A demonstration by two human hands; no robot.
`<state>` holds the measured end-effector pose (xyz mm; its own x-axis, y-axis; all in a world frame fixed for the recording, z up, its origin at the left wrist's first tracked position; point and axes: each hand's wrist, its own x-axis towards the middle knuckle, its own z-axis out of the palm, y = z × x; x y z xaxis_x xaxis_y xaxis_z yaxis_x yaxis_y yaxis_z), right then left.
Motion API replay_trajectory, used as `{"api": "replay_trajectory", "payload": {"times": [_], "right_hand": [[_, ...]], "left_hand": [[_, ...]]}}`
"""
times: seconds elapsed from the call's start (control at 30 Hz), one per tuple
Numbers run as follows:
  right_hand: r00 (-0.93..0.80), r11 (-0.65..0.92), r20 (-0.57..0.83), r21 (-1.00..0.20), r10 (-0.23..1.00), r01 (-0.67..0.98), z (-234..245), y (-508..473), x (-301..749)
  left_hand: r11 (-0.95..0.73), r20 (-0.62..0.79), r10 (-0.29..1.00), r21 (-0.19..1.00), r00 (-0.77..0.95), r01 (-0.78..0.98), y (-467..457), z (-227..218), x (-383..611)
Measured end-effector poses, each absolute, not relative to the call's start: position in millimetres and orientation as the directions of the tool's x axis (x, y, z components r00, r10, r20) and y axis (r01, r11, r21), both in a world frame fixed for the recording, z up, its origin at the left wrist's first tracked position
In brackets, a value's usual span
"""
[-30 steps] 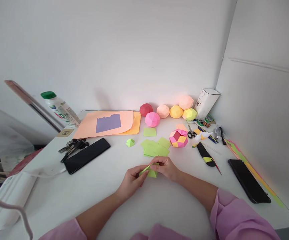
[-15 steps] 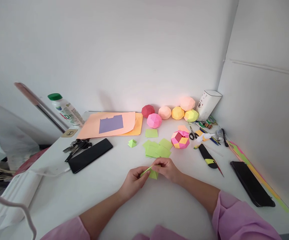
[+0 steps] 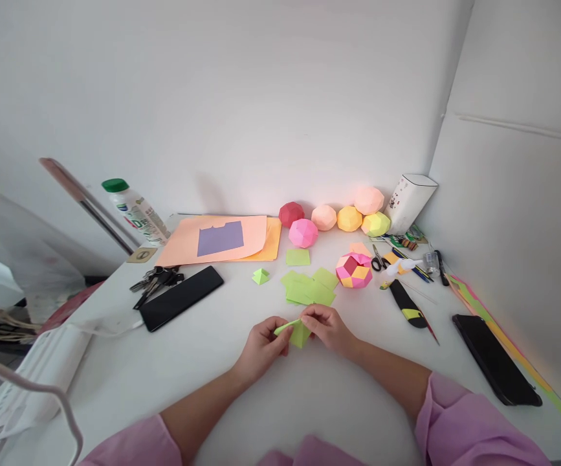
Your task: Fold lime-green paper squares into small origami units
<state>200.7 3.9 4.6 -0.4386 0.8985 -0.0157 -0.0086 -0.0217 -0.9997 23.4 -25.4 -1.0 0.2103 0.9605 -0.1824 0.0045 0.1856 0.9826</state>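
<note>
Both hands meet over the white table point(image 3: 212, 382) on a small green folded paper piece point(image 3: 298, 334). My left hand point(image 3: 262, 345) pinches its left edge with fingers closed. My right hand point(image 3: 327, 327) pinches its upper right part, fingers also closed. Just beyond the hands lies a pile of green paper squares point(image 3: 308, 288). A small folded green unit point(image 3: 260, 276) sits to the left of that pile. A pink, yellow and red paper ball point(image 3: 354, 270) stands to the pile's right.
Several paper balls point(image 3: 338, 217) line the back wall beside a white box point(image 3: 411, 202). Orange sheets point(image 3: 222, 238), keys point(image 3: 156, 280), a black phone point(image 3: 181, 298) and a bottle point(image 3: 137, 213) lie left. Scissors point(image 3: 377, 259), a cutter point(image 3: 409, 306), pens and another phone point(image 3: 496, 359) lie right.
The hands keep hold of the green piece and shift their fingers slightly on it. The camera has drifted a little, so the table's objects sit further right in view.
</note>
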Motion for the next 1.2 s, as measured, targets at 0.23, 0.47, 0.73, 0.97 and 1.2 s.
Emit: {"api": "replay_trajectory", "payload": {"times": [0.23,0.47,0.73,0.97,1.2], "right_hand": [[-0.513,0.078,0.045,-0.996,0.857,0.044,1.8,2.5,198.7],[-0.460,-0.011,-0.023,-1.000,0.887,0.029,-2.5,1.5,199.6],[-0.460,0.073,0.000,-0.988,0.888,0.140,-1.7,3.1,200.2],[-0.454,0.023,-0.032,-0.993,0.891,0.116,-2.2,2.2,199.6],[-0.448,-0.010,-0.051,-0.996,0.892,0.093,-4.6,4.3,201.0]], "left_hand": [[0.187,-0.187,0.943,0.982,0.275,0.024,-22.7,-3.0,21.5],[0.213,-0.189,0.962,0.971,0.198,-0.110,-21.9,-4.6,23.1],[0.237,-0.212,0.963,0.961,0.166,-0.145,-20.0,-5.7,24.5],[0.226,-0.201,0.961,0.967,0.190,-0.120,-19.9,-4.1,23.0],[0.218,-0.184,0.962,0.963,0.203,-0.158,-18.8,-4.6,22.0]]}}
